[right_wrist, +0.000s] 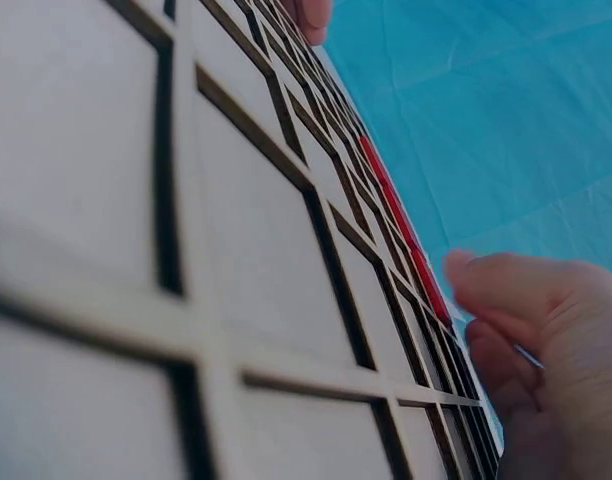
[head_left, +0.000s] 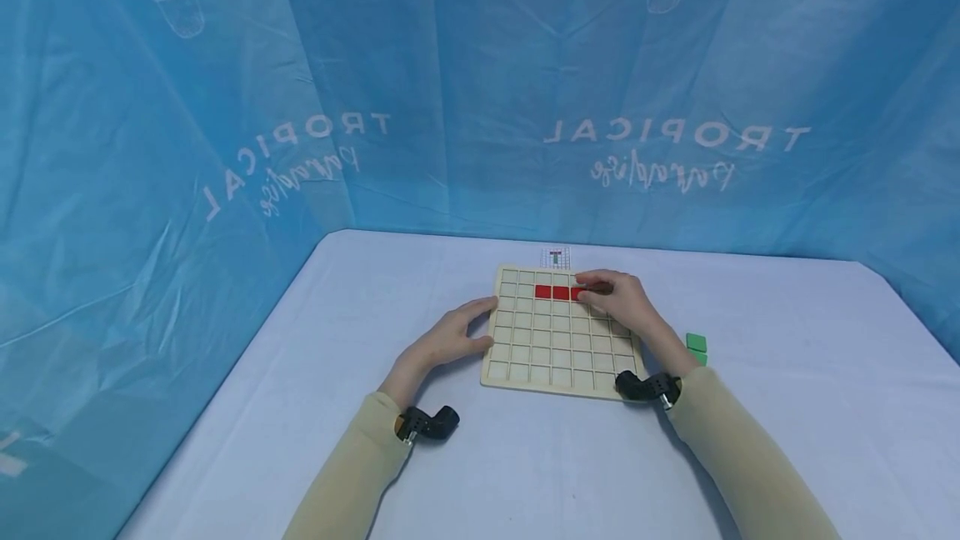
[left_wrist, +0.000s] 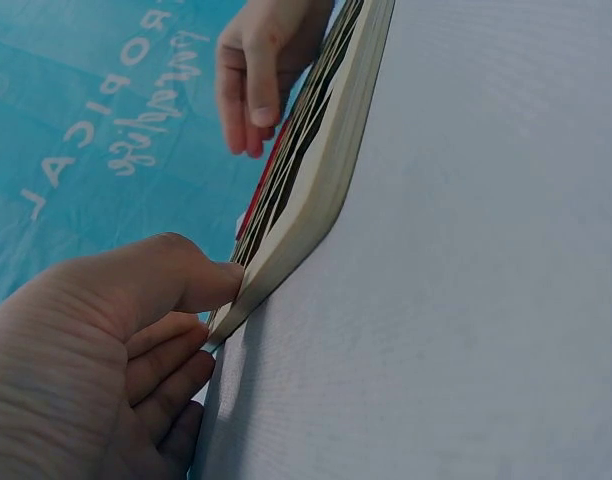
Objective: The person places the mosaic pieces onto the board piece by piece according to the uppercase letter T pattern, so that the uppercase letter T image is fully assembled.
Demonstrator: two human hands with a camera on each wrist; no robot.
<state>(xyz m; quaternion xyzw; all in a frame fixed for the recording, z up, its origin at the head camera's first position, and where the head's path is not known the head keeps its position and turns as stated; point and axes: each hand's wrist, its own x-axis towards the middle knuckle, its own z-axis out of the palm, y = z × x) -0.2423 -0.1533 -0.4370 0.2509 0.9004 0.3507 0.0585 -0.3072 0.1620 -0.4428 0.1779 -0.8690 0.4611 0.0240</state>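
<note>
A pale wooden grid board (head_left: pixel 558 348) lies flat on the table, with red square tiles (head_left: pixel 552 292) side by side in a row near its far edge. My right hand (head_left: pixel 618 300) is over the far right part of the board. Its thumb and fingertips are at the right end of the red row, partly covering the last tile; in the right wrist view no tile shows between them. My left hand (head_left: pixel 448 333) rests at the board's left edge, thumb and fingers spread, fingertips touching the rim (left_wrist: pixel 296 235).
Beyond the board's far edge lies a small printed grid card (head_left: pixel 556 258) with a red and green pattern. Two green tiles (head_left: pixel 696 342) lie on the white tablecloth (head_left: pixel 780 407) to the right of the board. A blue printed curtain (head_left: pixel 487 90) hangs behind and at the sides.
</note>
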